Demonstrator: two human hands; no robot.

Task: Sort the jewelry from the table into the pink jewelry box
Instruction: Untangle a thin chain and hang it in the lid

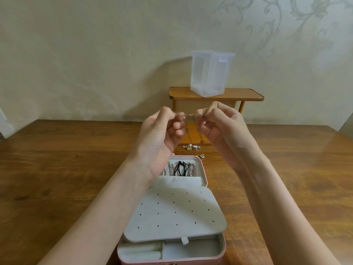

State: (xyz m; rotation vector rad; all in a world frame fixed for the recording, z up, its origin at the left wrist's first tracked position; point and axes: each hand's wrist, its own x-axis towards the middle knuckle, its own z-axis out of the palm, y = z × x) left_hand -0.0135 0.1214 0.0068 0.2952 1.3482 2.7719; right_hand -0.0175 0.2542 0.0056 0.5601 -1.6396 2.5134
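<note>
Thin chain (pixel 193 114) stretched taut, pinched between left hand (pixel 160 134) and right hand (pixel 221 129), held above open pink box (pixel 204 170). Brooches (pixel 192 147) at twelve o'clock of box, partly hidden.

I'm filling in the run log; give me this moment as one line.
stage: chain in hand | left hand: pinches chain | right hand: pinches chain | pink jewelry box: open

Wooden table (pixel 57 169) carrying open pink jewelry box (pixel 204 169), loose jewelry pieces (pixel 192 147) lying just beyond box, small wooden stand (pixel 238 94) sitting at far edge, bearing translucent plastic container (pixel 210 73).
</note>
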